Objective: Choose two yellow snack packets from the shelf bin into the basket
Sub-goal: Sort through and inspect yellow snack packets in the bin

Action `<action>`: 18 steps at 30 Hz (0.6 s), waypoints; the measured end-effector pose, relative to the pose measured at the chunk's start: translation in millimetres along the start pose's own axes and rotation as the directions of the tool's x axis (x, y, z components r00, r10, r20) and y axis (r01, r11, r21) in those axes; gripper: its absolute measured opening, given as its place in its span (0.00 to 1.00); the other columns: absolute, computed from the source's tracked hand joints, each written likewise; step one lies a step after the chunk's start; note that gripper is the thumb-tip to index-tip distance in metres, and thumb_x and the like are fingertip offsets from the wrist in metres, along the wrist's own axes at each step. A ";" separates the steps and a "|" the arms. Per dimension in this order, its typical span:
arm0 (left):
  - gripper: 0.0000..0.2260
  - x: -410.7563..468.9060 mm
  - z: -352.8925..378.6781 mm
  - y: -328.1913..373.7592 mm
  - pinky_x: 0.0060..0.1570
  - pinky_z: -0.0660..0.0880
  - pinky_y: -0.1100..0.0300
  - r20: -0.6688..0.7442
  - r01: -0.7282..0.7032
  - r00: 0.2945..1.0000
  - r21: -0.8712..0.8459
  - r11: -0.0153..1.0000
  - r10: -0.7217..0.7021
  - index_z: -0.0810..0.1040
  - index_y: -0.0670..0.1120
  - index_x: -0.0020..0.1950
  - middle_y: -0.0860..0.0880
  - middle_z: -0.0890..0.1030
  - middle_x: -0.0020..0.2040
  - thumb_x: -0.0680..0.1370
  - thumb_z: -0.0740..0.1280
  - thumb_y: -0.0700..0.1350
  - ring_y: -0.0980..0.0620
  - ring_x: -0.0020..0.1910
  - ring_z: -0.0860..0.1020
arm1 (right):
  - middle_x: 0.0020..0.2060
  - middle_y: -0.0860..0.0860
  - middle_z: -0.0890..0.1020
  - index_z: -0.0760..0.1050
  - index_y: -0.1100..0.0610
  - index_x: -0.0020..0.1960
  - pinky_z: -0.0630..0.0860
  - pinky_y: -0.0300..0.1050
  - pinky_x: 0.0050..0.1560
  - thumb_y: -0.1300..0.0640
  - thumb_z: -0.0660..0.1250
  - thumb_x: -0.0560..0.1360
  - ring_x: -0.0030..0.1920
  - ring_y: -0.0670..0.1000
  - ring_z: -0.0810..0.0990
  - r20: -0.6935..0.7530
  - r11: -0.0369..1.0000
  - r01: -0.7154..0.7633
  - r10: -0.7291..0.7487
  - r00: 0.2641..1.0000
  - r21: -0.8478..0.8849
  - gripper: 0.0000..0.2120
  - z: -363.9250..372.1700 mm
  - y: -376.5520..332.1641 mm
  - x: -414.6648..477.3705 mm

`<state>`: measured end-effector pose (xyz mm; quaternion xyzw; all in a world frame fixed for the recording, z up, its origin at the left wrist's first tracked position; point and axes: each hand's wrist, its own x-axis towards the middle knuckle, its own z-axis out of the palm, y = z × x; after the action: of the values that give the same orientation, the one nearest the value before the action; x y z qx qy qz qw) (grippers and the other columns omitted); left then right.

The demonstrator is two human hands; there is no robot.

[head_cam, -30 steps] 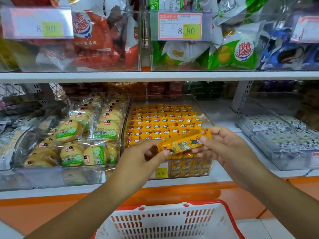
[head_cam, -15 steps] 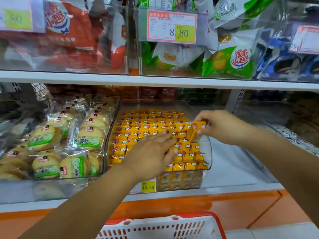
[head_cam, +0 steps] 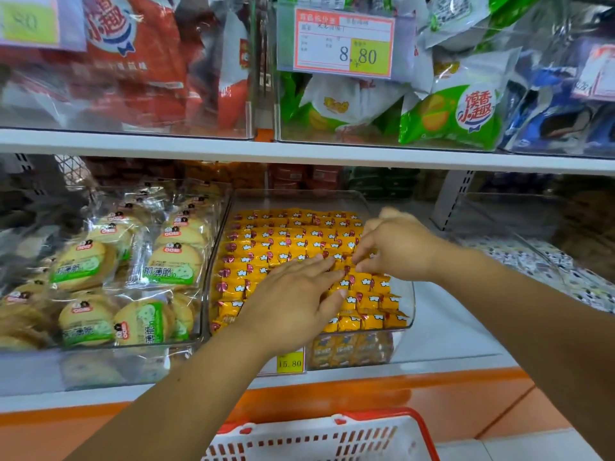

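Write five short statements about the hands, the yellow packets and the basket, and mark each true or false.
1. The left hand lies flat on the yellow packets. True.
2. The right hand is inside the basket. False: it is over the bin, fingertips at the packets.
3. The price tag at the bin's front reads 15.80. True.
4. Blue bags sit left of the yellow packets. False: round biscuits in clear wrappers sit there.
5. A yellow packet lies in the basket. False: none shows in its visible part.
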<state>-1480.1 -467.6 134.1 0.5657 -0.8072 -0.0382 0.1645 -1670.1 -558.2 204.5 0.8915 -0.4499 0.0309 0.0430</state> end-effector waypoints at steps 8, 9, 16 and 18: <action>0.24 0.8 -1.1 2.5 0.75 0.47 0.58 0.021 0.023 0.999 0.026 0.999 -0.024 0.63 0.57 0.78 0.57 0.59 0.80 0.84 0.49 0.61 0.58 0.79 0.53 | 0.38 0.43 0.80 0.76 0.46 0.57 0.65 0.48 0.65 0.48 0.57 0.84 0.45 0.50 0.79 -0.262 0.994 -0.091 0.104 0.960 0.062 0.10 15.9 -15.6 -17.2; 0.24 0.7 -2.3 3.2 0.75 0.49 0.57 0.018 0.027 0.999 0.027 0.999 -0.028 0.62 0.57 0.78 0.56 0.61 0.79 0.83 0.49 0.62 0.57 0.79 0.54 | 0.36 0.43 0.78 0.76 0.47 0.58 0.65 0.49 0.67 0.49 0.56 0.84 0.44 0.52 0.79 -0.307 0.989 -0.095 0.125 0.943 0.109 0.10 14.4 -17.3 -22.8; 0.31 -8.8 -22.0 19.4 0.64 0.68 0.58 -0.074 0.117 0.986 -0.307 0.945 -0.147 0.55 0.57 0.80 0.53 0.69 0.74 0.80 0.63 0.61 0.51 0.71 0.69 | 0.39 0.42 0.82 0.76 0.45 0.49 0.77 0.42 0.42 0.55 0.62 0.82 0.43 0.44 0.81 -0.516 0.771 0.103 0.314 0.797 0.628 0.07 -9.2 -33.7 -72.6; 0.24 -17.1 -31.3 24.2 0.54 0.70 0.66 -0.091 0.103 0.983 -0.445 0.889 -0.159 0.64 0.58 0.76 0.55 0.75 0.67 0.81 0.65 0.56 0.52 0.62 0.74 | 0.40 0.43 0.84 0.75 0.46 0.47 0.79 0.36 0.42 0.59 0.62 0.82 0.43 0.43 0.83 -0.480 0.591 0.202 0.361 0.800 0.781 0.10 -12.1 -43.0 -86.8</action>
<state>-1487.0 -439.2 165.7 0.5685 -0.7258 -0.1944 0.3350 -1687.1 -462.1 206.3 0.7329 -0.3906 0.5092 -0.2258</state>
